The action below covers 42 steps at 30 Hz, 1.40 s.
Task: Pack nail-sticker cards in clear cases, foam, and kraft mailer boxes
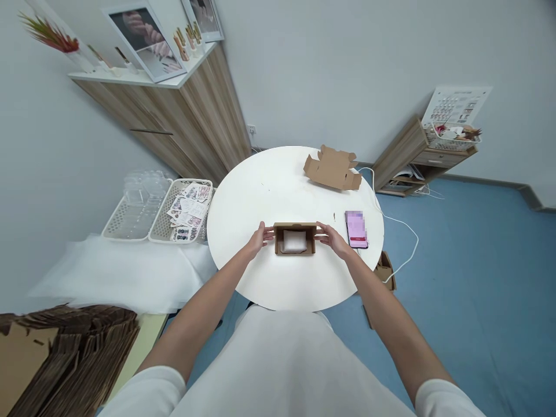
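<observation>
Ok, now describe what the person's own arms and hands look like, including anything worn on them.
The left hand and right hand are both without gloves, and no watch or bracelet shows. The left sleeve and right sleeve are plain white and short, leaving the forearms uncovered. Rings, if any, are too small to make out.

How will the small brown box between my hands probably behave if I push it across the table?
The brown box probably keeps its shape, since its cardboard walls stand upright. It looks light, with thin walls around a small white packet. Flat-sided, it should slide rather than roll, though the packet may shift in the bare space beside it.
</observation>
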### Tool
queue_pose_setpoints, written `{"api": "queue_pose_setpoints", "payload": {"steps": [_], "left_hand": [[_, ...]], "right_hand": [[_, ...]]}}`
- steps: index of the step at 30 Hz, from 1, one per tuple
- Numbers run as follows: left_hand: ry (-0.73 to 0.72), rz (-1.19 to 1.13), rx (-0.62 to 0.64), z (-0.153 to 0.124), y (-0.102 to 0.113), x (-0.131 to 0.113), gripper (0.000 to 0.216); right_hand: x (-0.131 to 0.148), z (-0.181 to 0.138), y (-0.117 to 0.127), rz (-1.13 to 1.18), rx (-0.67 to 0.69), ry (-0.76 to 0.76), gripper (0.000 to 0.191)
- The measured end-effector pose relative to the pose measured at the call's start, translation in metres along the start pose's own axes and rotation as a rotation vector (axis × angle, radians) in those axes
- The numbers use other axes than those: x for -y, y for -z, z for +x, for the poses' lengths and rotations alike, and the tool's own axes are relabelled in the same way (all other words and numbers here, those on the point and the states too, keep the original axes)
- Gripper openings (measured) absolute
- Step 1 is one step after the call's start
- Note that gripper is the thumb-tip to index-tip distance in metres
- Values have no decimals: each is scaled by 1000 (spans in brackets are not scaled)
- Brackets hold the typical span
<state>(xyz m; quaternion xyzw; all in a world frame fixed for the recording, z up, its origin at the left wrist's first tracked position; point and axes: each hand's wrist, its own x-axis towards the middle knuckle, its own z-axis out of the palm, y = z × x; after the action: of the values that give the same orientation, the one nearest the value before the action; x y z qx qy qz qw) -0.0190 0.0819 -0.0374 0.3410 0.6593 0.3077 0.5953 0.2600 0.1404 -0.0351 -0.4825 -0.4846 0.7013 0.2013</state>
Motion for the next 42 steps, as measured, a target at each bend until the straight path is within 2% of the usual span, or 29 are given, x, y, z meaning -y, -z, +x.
{"api": "queue_pose_setpoints", "payload": {"steps": [4,7,11,14,20,23,26,29,31,35,39,42], "left_hand": [[77,77,32,-8,-1,-3,62],[116,82,41,-16,-7,-3,55],[154,37,74,-22,-10,-1,47],[170,27,85,-23,-10,-1,51],[115,203,53,-27,-14,0,45],[46,304,6,-33,-15,17,50],[-21,440,-140,-40,-16,45,64],[-70,516,-169,-48,-11,71,63],[-97,569,-161,-54,-5,84,59],[-168,715,-180,-63,10,98,49],[-246,852,-221,-64,15,98,41],[-279,864,-205,-64,15,96,39]], "right_hand": [[5,-12,0,5,78,-129,61],[6,-18,-5,-36,75,-186,58],[2,-22,-14,4,60,-207,54],[3,-22,-20,-1,63,-216,51],[5,-28,-30,-126,20,-169,39],[-11,-31,-44,-205,-102,-115,39],[-41,-34,-70,-365,-328,-30,45],[-72,-41,-100,-456,-530,-11,53],[-88,-47,-118,-453,-551,-10,54],[-104,-57,-141,-419,-478,-39,47],[-106,-59,-148,-388,-526,-81,40],[-107,-58,-150,-358,-576,-87,38]]}}
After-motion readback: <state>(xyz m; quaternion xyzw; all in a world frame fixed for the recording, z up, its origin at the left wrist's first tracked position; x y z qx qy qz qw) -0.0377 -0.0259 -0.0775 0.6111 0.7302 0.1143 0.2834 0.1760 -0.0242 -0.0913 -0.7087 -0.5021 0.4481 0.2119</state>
